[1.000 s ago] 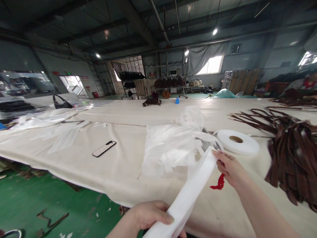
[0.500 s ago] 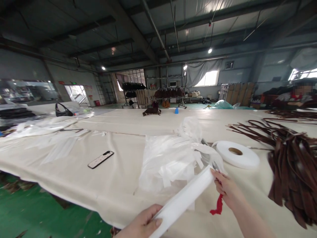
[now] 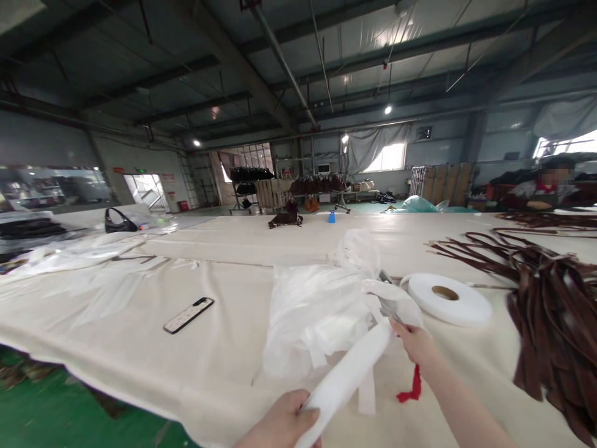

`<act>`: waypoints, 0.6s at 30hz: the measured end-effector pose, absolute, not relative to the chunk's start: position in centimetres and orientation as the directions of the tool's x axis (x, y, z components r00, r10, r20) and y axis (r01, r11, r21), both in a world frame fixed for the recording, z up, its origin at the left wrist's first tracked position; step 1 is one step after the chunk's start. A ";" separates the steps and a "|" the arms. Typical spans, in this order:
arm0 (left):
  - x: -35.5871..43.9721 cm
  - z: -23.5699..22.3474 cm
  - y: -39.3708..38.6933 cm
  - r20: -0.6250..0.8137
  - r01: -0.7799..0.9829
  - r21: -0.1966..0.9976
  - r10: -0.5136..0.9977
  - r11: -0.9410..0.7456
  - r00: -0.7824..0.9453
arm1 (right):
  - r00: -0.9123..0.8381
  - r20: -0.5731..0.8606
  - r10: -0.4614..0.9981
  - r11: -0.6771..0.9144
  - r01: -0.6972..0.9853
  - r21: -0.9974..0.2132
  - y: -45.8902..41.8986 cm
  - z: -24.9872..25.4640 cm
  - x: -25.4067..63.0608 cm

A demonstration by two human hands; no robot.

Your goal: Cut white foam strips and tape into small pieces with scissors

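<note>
A wide white strip (image 3: 347, 370) runs slantwise from my left hand towards my right. My left hand (image 3: 284, 420) is closed on its near end, thumb on top. My right hand (image 3: 415, 342) is closed around scissors (image 3: 389, 306), whose grey blades point away at the strip's far end; the handles are mostly hidden by the fingers. A red cloth tail (image 3: 411, 387) hangs below that hand. Beyond the strip lies a clear plastic bag (image 3: 308, 317) with white cut pieces in and on it. The white roll (image 3: 466, 303) lies flat to the right, its band leading towards my right hand.
A phone (image 3: 188, 315) lies on the cream-covered table (image 3: 200, 373) at left. Brown leather straps (image 3: 545, 323) are heaped at right. A blue object (image 3: 331, 216) and a dark brown bag (image 3: 285, 219) stand farther back. Another person (image 3: 545, 186) sits at far right.
The scissors' blades now show more clearly and lie farther left across the strip. My left hand has shifted slightly right. A narrow white piece hangs more visibly below the strip.
</note>
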State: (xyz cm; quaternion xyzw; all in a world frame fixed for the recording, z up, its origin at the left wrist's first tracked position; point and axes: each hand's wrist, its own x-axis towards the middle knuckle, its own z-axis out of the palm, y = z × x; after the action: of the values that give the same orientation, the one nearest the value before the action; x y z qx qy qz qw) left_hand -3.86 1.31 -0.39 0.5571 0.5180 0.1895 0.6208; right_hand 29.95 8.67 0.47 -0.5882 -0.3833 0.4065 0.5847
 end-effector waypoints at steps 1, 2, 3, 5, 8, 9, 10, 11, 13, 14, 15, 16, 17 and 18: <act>-3.5 -0.3 1.1 -0.440 0.313 0.889 0.814 0.334 0.379 | 0.407 -0.034 0.913 -0.043 0.015 -0.999 7.9 0.7 30.6; -3.2 -0.1 0.9 -0.445 0.293 0.889 0.815 0.352 0.372 | 0.457 -0.036 0.889 -0.073 0.062 -0.995 7.0 1.0 31.2; -2.9 0.2 0.7 -0.449 0.280 0.889 0.815 0.363 0.367 | 0.511 -0.033 0.859 -0.107 0.115 -0.988 5.9 1.2 31.6; -2.6 1.0 0.3 -0.448 0.274 0.890 0.811 0.364 0.377 | 0.579 0.001 0.815 -0.161 0.229 -0.960 3.2 1.4 31.3; -2.5 2.3 -0.1 -0.393 0.236 0.917 0.819 0.321 0.417 | 0.493 -0.046 0.869 -0.171 0.213 -0.962 -0.5 1.2 28.3; -2.5 2.5 -0.2 -0.381 0.227 0.923 0.815 0.310 0.436 | 0.397 -0.108 0.911 -0.179 0.146 -0.973 -1.4 0.9 26.9; -2.4 2.6 -0.2 -0.375 0.221 0.926 0.808 0.305 0.454 | 0.296 -0.166 0.941 -0.202 0.093 -0.975 -2.1 0.6 25.4; -2.3 2.7 -0.3 -0.371 0.214 0.928 0.800 0.305 0.471 | 0.224 -0.183 0.957 -0.200 0.058 -0.978 -2.7 0.3 24.0; -2.0 2.5 -0.3 -0.361 0.182 0.932 0.792 0.312 0.492 | 0.092 -0.233 0.968 -0.233 -0.006 -0.972 -3.2 -0.4 21.7; -1.9 2.4 -0.3 -0.353 0.154 0.935 0.795 0.320 0.493 | 0.045 -0.260 0.965 -0.259 -0.033 -0.965 -3.2 -0.7 21.0; -1.7 2.2 -0.3 -0.345 0.122 0.936 0.800 0.329 0.491 | 0.004 -0.290 0.957 -0.289 -0.056 -0.956 -3.2 -1.0 20.4; -1.7 2.1 -0.3 -0.340 0.091 0.936 0.804 0.341 0.488 | -0.026 -0.316 0.948 -0.317 -0.071 -0.946 -3.1 -1.3 20.1; -1.6 2.0 -0.3 -0.342 0.063 0.932 0.805 0.358 0.485 | -0.045 -0.333 0.942 -0.336 -0.077 -0.939 -3.0 -1.5 20.0; -1.6 1.9 -0.2 -0.349 0.041 0.925 0.803 0.377 0.482 | -0.054 -0.337 0.940 -0.340 -0.075 -0.937 -2.9 -1.7 19.9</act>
State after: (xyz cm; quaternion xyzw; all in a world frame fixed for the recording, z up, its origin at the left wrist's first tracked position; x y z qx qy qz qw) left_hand -1.61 -0.21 1.93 0.4890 0.4319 0.2688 0.7086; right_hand 19.94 -2.90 -1.73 -0.5471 -0.3955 0.6088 0.4167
